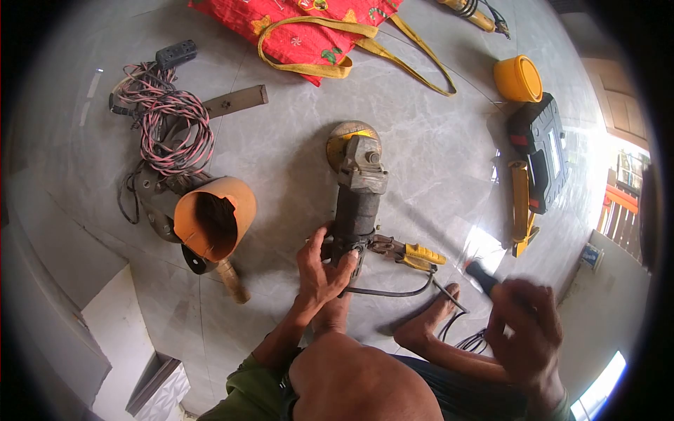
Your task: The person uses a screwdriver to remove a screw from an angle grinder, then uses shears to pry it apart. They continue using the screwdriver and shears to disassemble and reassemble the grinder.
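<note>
An angle grinder point(357, 203) stands on the tiled floor in front of me, its round disc with a yellow label at the far end. My left hand point(321, 272) grips the grinder's rear, thumb and fingers on either side of the body. A black cord leaves that end. Pliers with yellow handles point(421, 255) lie against the grinder's right side. At the lower right, my right hand point(525, 333) is closed around a screwdriver point(481, 276) with a dark handle; its shaft is blurred and points up and left.
An orange cut container point(242, 210) and tangled pink-black cable point(175, 137) with a socket block point(176, 54) are on the left. A red bag point(302, 38) lies at the top. A yellow tub point(518, 78), black case point(539, 151) and yellow tool point(519, 203) are right.
</note>
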The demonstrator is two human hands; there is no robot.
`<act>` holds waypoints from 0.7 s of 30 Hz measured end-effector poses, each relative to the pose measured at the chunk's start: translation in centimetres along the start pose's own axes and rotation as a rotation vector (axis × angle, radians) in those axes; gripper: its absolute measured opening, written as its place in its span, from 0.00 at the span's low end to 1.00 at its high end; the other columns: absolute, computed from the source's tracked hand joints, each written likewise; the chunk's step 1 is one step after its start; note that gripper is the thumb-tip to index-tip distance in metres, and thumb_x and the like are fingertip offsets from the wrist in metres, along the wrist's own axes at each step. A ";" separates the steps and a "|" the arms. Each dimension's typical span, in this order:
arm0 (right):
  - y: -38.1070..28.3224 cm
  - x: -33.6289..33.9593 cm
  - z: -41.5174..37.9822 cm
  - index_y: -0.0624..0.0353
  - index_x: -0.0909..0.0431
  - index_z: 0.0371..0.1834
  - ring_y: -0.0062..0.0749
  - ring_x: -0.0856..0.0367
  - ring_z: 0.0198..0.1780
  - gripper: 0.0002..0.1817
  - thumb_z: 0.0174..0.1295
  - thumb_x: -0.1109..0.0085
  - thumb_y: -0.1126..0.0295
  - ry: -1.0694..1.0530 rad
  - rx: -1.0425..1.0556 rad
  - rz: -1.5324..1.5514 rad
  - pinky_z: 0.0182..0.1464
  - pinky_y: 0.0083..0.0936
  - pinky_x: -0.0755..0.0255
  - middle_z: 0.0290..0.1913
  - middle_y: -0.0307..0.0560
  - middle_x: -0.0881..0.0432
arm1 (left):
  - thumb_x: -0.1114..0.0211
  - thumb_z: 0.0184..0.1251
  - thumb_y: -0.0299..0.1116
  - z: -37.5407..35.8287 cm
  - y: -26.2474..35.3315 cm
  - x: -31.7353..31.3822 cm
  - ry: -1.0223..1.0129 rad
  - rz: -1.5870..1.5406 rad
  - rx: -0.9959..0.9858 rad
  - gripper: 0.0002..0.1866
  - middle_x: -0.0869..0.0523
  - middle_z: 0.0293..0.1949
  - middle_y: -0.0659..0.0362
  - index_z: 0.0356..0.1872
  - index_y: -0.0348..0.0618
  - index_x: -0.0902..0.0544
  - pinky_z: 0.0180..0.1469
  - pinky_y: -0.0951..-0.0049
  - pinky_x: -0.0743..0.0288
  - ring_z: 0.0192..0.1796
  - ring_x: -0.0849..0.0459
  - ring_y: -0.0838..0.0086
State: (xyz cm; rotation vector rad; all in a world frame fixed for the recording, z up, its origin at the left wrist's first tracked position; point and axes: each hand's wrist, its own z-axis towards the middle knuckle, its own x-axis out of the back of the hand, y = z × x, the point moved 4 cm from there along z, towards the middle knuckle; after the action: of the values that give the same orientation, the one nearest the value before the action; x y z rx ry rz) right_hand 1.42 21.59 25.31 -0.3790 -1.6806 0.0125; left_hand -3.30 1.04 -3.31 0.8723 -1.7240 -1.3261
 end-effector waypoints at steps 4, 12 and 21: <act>12.2 -9.3 -3.4 0.62 0.26 0.40 0.40 0.20 0.39 0.18 0.47 0.30 0.85 0.214 -0.339 0.217 0.38 0.31 0.23 0.42 0.52 0.24 | 0.27 0.60 0.35 0.2 0.2 -0.2 0.001 -0.041 0.073 0.30 0.13 0.43 0.44 0.61 0.32 0.26 0.42 0.62 0.17 0.36 0.11 0.57; 14.3 -23.4 -3.8 0.61 0.28 0.42 0.50 0.21 0.41 0.15 0.56 0.32 0.74 0.131 -0.588 0.375 0.46 0.41 0.25 0.41 0.54 0.25 | 0.28 0.59 0.34 0.7 1.8 0.2 -0.022 0.134 -0.036 0.28 0.14 0.39 0.44 0.58 0.31 0.26 0.42 0.59 0.19 0.36 0.13 0.54; 10.7 -22.3 -2.4 0.56 0.22 0.47 0.47 0.20 0.46 0.15 0.57 0.31 0.71 0.190 -0.447 -0.008 0.49 0.39 0.28 0.43 0.49 0.21 | 0.29 0.59 0.33 0.0 1.2 -0.4 0.010 0.157 0.057 0.28 0.15 0.38 0.45 0.58 0.33 0.26 0.43 0.59 0.19 0.39 0.14 0.53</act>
State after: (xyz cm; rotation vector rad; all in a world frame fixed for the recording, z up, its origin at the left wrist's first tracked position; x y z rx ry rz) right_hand 8.44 25.54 1.82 -0.6858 -1.4889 -0.3986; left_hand -3.15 1.60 -2.24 0.7575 -1.7911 -1.1723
